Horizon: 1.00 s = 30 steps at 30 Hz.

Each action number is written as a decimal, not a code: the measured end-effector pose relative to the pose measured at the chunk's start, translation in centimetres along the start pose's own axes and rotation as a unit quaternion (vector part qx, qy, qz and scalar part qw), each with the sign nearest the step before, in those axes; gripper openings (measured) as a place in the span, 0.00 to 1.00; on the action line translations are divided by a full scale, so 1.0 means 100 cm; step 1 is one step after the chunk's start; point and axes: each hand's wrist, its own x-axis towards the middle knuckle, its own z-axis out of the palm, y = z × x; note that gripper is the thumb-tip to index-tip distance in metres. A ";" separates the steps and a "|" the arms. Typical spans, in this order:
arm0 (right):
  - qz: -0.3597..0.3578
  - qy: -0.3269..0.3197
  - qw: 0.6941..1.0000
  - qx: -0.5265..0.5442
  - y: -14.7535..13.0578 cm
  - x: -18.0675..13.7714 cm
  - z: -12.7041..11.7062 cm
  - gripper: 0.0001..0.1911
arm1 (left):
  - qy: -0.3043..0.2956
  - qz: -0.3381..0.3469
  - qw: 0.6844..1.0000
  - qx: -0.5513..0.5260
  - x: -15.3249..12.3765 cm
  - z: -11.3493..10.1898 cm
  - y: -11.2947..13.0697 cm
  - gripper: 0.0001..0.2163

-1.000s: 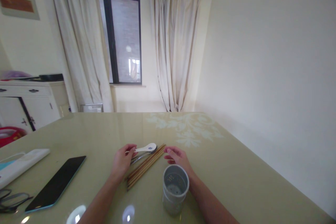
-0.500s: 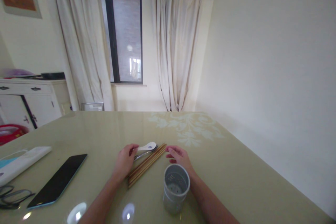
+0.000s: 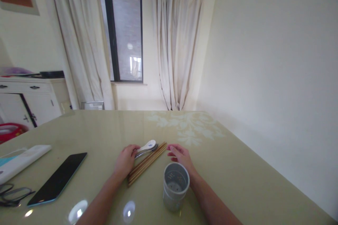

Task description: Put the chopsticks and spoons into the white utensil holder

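My left hand (image 3: 125,160) is closed on the handle end of a white soup spoon (image 3: 149,145) with a blue mark in its bowl. A metal spoon (image 3: 143,152) lies just under and beside it, partly covered. Alongside, a bundle of several wooden chopsticks (image 3: 147,165) rests slantwise on the table. Near the chopsticks' far tips is my right hand (image 3: 181,155), its fingers loosely curved and apart, with nothing in them. A grey utensil holder (image 3: 174,197) with holes in its bottom stands upright beside my right wrist.
On the glossy table (image 3: 105,130), a dark tablet or phone (image 3: 58,179), eyeglasses (image 3: 16,195) and a white power strip-like box (image 3: 26,161) lie to the left. A white cabinet (image 3: 39,102) and red basket (image 3: 12,132) stand beyond. A wall borders the right.
The white spoon's bowl end has tilted slightly, pointing a bit farther away from me. My right hand stays about where it was. The view has shifted a little.
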 end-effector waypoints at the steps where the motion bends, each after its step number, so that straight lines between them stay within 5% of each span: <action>1: 0.001 0.001 1.000 0.001 0.000 0.000 0.000 0.30 | -0.002 0.000 1.000 0.005 0.000 0.000 0.000 0.15; 14: -0.007 0.015 1.000 0.001 -0.002 0.000 -0.002 0.30 | -0.002 0.028 0.999 0.037 -0.004 -0.001 0.006 0.18; 19: -0.013 -0.013 1.000 -0.004 -0.015 -0.002 -0.011 0.30 | -0.002 0.111 0.992 0.059 -0.018 -0.011 0.038 0.16; 24: -0.063 -0.219 0.974 -0.015 -0.053 -0.016 -0.041 0.30 | -0.072 0.150 0.977 0.132 -0.042 -0.008 0.077 0.13; 27: -0.068 -0.363 0.928 -0.058 -0.074 -0.027 -0.052 0.46 | -0.092 0.145 0.971 0.165 -0.048 -0.002 0.081 0.14; 30: -0.046 -0.441 0.888 -0.126 -0.085 -0.038 -0.051 0.60 | -0.104 0.138 0.969 0.173 -0.044 0.002 0.075 0.13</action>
